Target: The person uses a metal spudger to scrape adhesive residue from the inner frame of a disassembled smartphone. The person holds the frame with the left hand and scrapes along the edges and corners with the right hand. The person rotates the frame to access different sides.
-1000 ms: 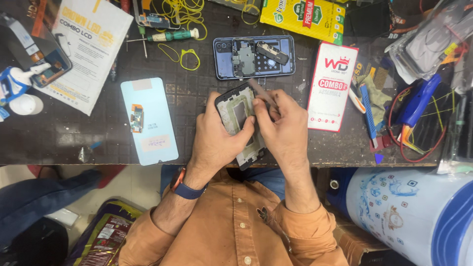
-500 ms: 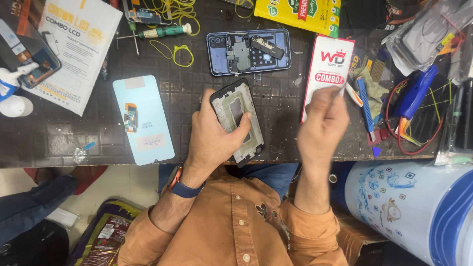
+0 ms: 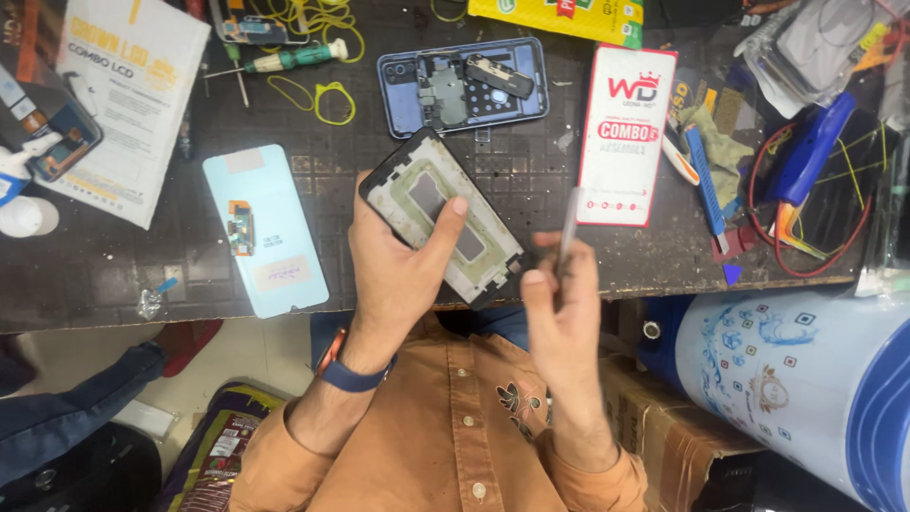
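Now the left hand (image 3: 403, 256) grips the phone frame (image 3: 441, 220) above the near edge of the bench (image 3: 114, 275), fingers closed under it and the thumb pressing on its inner face. The right hand (image 3: 559, 303) pinches a thin metal tool (image 3: 567, 228), fingers closed on it, a little apart from the frame. To do this step well, I think the frame should be held steady by its edges and the tool should come in flat, with light force. The long axis of the frame runs diagonally, from upper left to lower right; its open inner side faces up. Behind it lies the blue phone back (image 3: 463, 85).
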{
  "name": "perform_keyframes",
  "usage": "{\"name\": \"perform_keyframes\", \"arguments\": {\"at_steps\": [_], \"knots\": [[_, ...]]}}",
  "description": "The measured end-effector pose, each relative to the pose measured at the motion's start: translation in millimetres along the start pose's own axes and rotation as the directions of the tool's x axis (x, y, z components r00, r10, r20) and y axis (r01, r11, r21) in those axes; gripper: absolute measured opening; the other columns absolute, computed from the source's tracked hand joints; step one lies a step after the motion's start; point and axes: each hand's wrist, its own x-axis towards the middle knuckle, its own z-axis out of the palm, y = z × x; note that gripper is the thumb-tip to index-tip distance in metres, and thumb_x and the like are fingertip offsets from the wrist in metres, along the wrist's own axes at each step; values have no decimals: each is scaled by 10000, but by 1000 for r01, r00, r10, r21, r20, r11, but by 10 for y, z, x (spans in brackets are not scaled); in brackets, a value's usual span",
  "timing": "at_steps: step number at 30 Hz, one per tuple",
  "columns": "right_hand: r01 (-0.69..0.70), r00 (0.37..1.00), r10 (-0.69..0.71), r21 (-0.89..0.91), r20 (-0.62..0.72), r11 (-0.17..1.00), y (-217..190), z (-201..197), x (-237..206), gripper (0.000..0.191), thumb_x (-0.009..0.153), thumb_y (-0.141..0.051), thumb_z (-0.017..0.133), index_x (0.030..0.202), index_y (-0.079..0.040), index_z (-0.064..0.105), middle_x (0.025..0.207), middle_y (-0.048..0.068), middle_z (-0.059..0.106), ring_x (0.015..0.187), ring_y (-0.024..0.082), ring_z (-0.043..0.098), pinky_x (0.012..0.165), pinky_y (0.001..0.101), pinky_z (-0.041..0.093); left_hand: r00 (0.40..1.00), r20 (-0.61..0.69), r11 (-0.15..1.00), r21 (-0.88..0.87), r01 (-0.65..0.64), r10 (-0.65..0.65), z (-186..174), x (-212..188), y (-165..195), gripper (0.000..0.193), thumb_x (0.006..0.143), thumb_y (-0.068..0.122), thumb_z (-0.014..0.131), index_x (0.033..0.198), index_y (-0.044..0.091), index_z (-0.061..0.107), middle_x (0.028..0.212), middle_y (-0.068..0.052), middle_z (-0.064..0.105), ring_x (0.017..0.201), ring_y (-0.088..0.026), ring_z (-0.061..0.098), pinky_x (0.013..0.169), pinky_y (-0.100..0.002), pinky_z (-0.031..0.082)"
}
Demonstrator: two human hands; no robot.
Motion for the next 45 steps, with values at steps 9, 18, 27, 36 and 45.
{"name": "perform_keyframes", "arguments": {"at_steps": [9,18,27,36,45], "knots": [[-101,995,92,604,45,790,138,-339,179,198,1061,-132,649,1193,11,609,1032,8,605,918,86,538,840,241,440,923,367,819,-561,119,117,-210,-260,315,845,959,618,652,1465,-1,378,1349,-71,568,1286,-151,543,1129,-328,436],[8,853,-71,124,517,992,-287,-825,615,216,961,-165,681,1049,31,697,892,33,564,801,107,507,721,265,378,838,543,992,121,-22,-48,-460,-155,722,666,823,444,764,1341,52,615,1164,-80,791,1009,-187,771,922,-320,594],[388,834,-284,-137,472,911,-677,-370,802,211,1077,-120,512,1141,20,657,1006,40,580,984,126,576,886,286,474,806,525,875,483,-18,-273,-296,-78,651,209,822,242,783,925,72,721,840,-50,762,546,-147,726,516,-299,553],[287,957,-289,-244,31,926,-277,-418,500,241,1177,-142,504,1214,30,669,1046,24,494,982,127,463,920,234,389,945,177,892,414,181,-274,-136,11,338,209,856,201,751,840,14,661,564,-45,682,486,-77,654,471,-264,495],[192,976,-195,-49,-94,980,171,-307,-52,170,927,55,761,1053,2,659,1127,77,613,1019,157,680,815,244,570,963,93,885,424,191,-253,-54,72,177,209,836,192,714,854,22,594,574,-39,652,459,-89,581,454,-300,457]]}}
